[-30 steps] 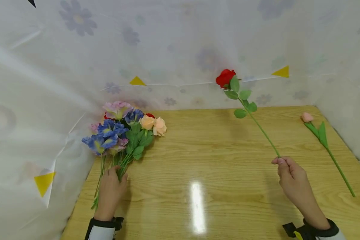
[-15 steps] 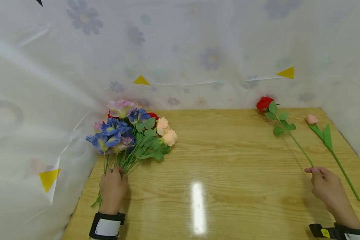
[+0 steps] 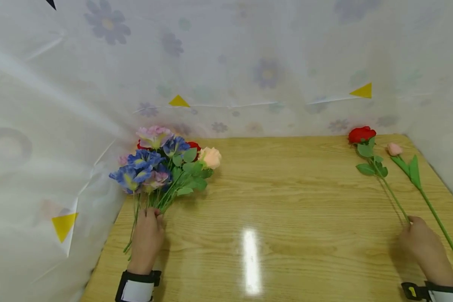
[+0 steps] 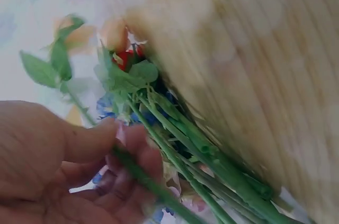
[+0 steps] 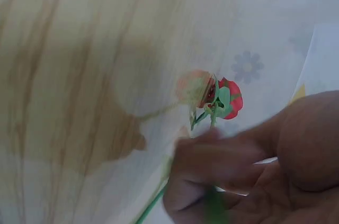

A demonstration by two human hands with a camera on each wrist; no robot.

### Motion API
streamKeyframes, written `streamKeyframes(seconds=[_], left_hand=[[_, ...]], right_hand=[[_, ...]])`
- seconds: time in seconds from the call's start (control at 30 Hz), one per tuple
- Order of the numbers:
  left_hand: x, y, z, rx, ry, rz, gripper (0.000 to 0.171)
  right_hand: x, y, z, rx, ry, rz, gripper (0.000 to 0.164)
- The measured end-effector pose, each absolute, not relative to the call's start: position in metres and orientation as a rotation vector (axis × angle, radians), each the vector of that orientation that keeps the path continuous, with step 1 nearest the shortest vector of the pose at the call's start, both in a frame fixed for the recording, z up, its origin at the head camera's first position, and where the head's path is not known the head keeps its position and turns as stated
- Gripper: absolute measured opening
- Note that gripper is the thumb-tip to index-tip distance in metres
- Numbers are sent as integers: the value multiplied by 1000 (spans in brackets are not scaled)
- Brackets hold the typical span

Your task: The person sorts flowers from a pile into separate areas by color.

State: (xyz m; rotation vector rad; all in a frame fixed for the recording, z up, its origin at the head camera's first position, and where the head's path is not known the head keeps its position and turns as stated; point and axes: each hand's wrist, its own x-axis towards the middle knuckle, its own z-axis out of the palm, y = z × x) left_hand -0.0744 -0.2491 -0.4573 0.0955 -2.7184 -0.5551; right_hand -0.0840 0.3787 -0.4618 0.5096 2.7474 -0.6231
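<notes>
At the table's left, my left hand (image 3: 147, 241) is over the stems of a bunch of artificial flowers. Blue irises (image 3: 145, 159), pinkish-purple blooms (image 3: 154, 135), a peach rose (image 3: 210, 157) and bits of red show in it. The left wrist view has thumb and fingers pinching one green stem (image 4: 140, 173), with other stems (image 4: 183, 163) running alongside. Far right, my right hand (image 3: 423, 247) holds a red rose (image 3: 362, 135) by its lower stem, low over the table. In the right wrist view its curled fingers are blurred, and the rose head (image 5: 231, 99) appears beyond them.
A pink tulip (image 3: 394, 149) lies on the wooden table (image 3: 279, 188) just right of the rose, its stem pointing toward the near right. White flower-printed sheeting (image 3: 226, 63) walls the table at back and sides. Yellow triangles (image 3: 179, 101) mark the sheeting.
The right hand has carried the red rose rightward and down, beside the tulip. Peach blooms in the left bunch have shifted right, and the left hand has moved slightly along the stems.
</notes>
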Motion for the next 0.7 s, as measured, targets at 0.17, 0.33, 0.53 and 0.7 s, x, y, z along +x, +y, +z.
streamKeyframes(seconds=[0.17,0.33,0.53,0.7], left_hand=[[-77,-244,-451,99,-2644,-686,10],[-80,-237,-444,102,-2539,-812,14],[-78,-223,-432,21,-2438,-1040,19],[-76,-197,-414,-151,-2286,-1537,21]], right_hand=[[-79,378,-465,513,2780,-548,51],[-78,372,-459,527,2819,-465,56],[-79,347,-443,339,2920,-555,64],[-76,309,-432,38,2897,-836,62]])
